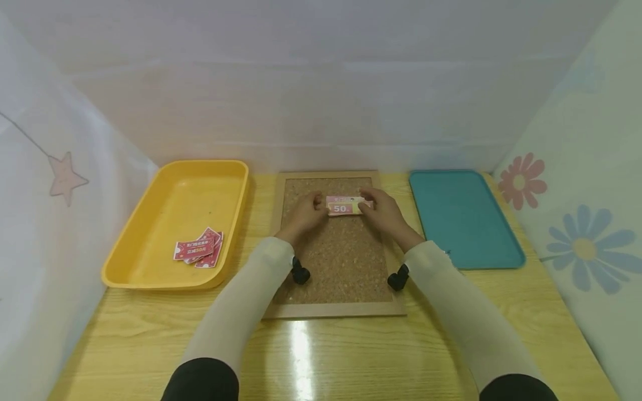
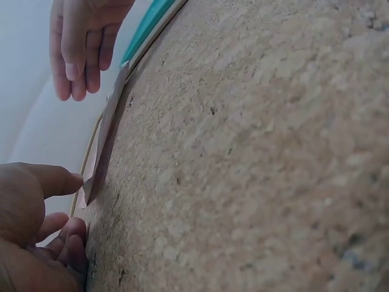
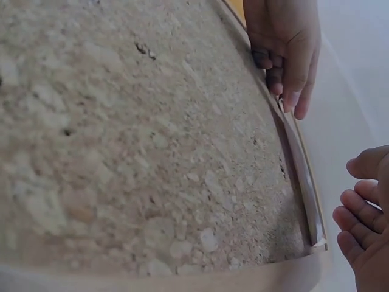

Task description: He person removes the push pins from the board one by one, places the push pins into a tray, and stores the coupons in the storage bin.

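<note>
A pink-and-white paper coupon [image 1: 342,208] printed with "50" lies across the upper part of a wood-framed cork board [image 1: 346,262]. My left hand [image 1: 305,213] is at the coupon's left end, thumb tip at or just touching its edge, the other fingers bent loosely beside it. Over the right end is my right hand [image 1: 385,213], which hides part of the print. The right wrist view shows that hand [image 3: 368,219] with relaxed fingers, apart from the paper. Seen edge-on there, the coupon [image 3: 302,176] looks slightly bowed.
To the left stands a yellow tray [image 1: 170,223] with several red coupons [image 1: 198,249] in a loose pile. A teal tray [image 1: 466,217] lies to the right, partly behind the right sleeve. Pale curtains [image 1: 321,111] enclose the wooden table [image 1: 351,356].
</note>
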`<state>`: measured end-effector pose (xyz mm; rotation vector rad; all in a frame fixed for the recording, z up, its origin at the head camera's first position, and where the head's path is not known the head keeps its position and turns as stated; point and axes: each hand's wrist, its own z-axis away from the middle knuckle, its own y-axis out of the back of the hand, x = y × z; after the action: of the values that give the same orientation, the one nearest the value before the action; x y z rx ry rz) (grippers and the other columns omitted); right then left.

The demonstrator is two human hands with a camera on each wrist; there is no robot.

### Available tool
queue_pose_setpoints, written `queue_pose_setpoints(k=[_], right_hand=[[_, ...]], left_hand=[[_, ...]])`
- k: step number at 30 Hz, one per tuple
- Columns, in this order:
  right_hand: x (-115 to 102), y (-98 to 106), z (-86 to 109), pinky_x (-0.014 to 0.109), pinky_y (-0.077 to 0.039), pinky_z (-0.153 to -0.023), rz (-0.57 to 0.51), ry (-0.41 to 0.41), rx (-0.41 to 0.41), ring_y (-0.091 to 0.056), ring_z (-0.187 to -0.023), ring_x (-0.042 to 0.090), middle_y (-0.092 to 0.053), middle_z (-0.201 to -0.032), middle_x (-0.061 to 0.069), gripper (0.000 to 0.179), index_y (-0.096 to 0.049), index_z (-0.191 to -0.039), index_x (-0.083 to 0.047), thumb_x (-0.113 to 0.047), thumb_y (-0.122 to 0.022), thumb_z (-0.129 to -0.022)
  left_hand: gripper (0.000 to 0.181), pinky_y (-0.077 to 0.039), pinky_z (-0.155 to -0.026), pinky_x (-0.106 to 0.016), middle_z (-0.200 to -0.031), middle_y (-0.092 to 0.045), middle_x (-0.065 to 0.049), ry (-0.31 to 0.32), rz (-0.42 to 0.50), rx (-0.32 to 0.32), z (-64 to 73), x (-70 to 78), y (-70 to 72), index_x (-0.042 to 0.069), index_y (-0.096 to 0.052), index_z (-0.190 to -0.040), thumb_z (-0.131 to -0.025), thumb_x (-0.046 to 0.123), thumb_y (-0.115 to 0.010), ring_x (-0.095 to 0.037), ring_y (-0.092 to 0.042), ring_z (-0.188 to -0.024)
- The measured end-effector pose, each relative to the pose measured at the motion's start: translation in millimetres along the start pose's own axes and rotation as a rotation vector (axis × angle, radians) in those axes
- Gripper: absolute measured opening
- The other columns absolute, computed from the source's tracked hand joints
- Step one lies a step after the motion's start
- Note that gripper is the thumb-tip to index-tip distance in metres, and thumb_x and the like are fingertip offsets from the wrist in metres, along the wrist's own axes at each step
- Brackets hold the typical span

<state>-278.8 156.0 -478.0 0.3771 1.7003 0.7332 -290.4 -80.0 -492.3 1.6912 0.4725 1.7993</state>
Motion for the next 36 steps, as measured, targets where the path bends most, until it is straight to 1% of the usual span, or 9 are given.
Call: queue_pose_setpoints(k=[5,8,12,13,18,20,26,32,36], right_hand=[[4.1,-6.4,-5.2,0.047,-0.043,-0.100,0.048,-0.003,-0.021,-0.051,-0.122,0.029,-0.056,-0.133,0.014,0.044,-0.048,-0.140,-0.004,-0.018,-0.058,-0.099],[5.1,-10.1,-7.6,0.046,-0.043,-0.100,0.054,-0.017,-0.038,-0.052,-0.122,0.029,-0.056,-0.132,0.014,0.045,-0.048,-0.140,-0.004,-0.018,-0.058,-0.099],[5.7,-13.5,-12.2,0.045,-0.044,-0.100,0.081,-0.032,-0.038,-0.053,-0.120,0.030,-0.055,-0.132,0.015,0.044,-0.050,-0.139,-0.002,-0.018,-0.059,-0.098],[6.3,-14.3,-13.3,0.045,-0.044,-0.100,0.097,-0.031,-0.036,-0.052,-0.121,0.031,-0.055,-0.133,0.016,0.044,-0.050,-0.138,-0.002,-0.018,-0.059,-0.098],[12.2,-20.5,-16.4,0.045,-0.043,-0.100,0.163,-0.034,-0.038,-0.052,-0.120,0.032,-0.054,-0.132,0.018,0.042,-0.052,-0.136,0.000,-0.015,-0.058,-0.097],[14.5,-23.6,-17.8,0.045,-0.043,-0.100,0.177,-0.036,-0.041,-0.052,-0.118,0.031,-0.055,-0.130,0.017,0.040,-0.054,-0.134,0.000,-0.014,-0.058,-0.097],[16.9,-24.8,-27.1,0.044,-0.044,-0.097,0.203,-0.018,-0.035,-0.053,-0.114,0.030,-0.057,-0.124,0.014,0.032,-0.059,-0.127,-0.004,-0.011,-0.058,-0.096],[12.8,-20.5,-35.8,0.043,-0.046,-0.093,0.201,-0.031,-0.075,-0.053,-0.110,0.029,-0.056,-0.121,0.014,0.028,-0.062,-0.122,-0.005,-0.009,-0.058,-0.094],[13.6,-21.0,-34.4,0.044,-0.047,-0.091,0.193,-0.051,-0.109,-0.053,-0.109,0.029,-0.055,-0.120,0.014,0.025,-0.062,-0.120,-0.006,-0.010,-0.058,-0.095]], left_hand=[[0.060,-0.043,-0.101,-0.041,-0.131,-0.056,-0.014,-0.023,-0.017,-0.014,-3.9,2.2,-2.2,0.002,-0.043,-0.144,-0.093,0.024,-0.065,-0.027,-0.053,-0.119],[0.061,-0.042,-0.102,-0.042,-0.132,-0.055,-0.015,-0.019,0.014,-0.043,-5.4,3.8,-2.2,0.002,-0.041,-0.145,-0.094,0.023,-0.065,-0.028,-0.052,-0.121],[0.061,-0.038,-0.106,-0.044,-0.137,-0.053,-0.015,-0.008,0.040,-0.071,-9.0,4.9,-2.6,0.006,-0.040,-0.147,-0.094,0.024,-0.065,-0.029,-0.048,-0.127],[0.061,-0.036,-0.108,-0.044,-0.139,-0.051,-0.014,-0.013,0.031,-0.074,-10.2,4.3,-3.4,0.007,-0.040,-0.148,-0.094,0.024,-0.064,-0.029,-0.046,-0.129],[0.062,-0.033,-0.109,-0.048,-0.143,-0.048,-0.012,-0.038,-0.113,-0.082,-11.5,-1.3,-9.7,0.010,-0.042,-0.147,-0.092,0.027,-0.066,-0.030,-0.041,-0.134],[0.062,-0.035,-0.107,-0.049,-0.141,-0.050,-0.012,-0.036,-0.142,-0.084,-10.0,-2.7,-10.7,0.010,-0.043,-0.146,-0.092,0.028,-0.066,-0.031,-0.043,-0.131],[0.049,-0.043,-0.099,-0.046,-0.127,-0.059,-0.009,-0.020,-0.066,-0.059,-9.8,0.9,-7.1,0.011,-0.051,-0.139,-0.094,0.025,-0.065,-0.026,-0.054,-0.115],[0.039,-0.046,-0.092,-0.044,-0.119,-0.060,-0.007,0.047,0.014,-0.068,-9.8,9.2,1.6,0.012,-0.054,-0.134,-0.098,0.026,-0.058,-0.023,-0.056,-0.106],[0.032,-0.046,-0.087,-0.042,-0.115,-0.059,-0.004,0.105,-0.016,-0.062,-8.2,10.0,2.2,0.016,-0.057,-0.129,-0.099,0.030,-0.054,-0.023,-0.055,-0.102]])
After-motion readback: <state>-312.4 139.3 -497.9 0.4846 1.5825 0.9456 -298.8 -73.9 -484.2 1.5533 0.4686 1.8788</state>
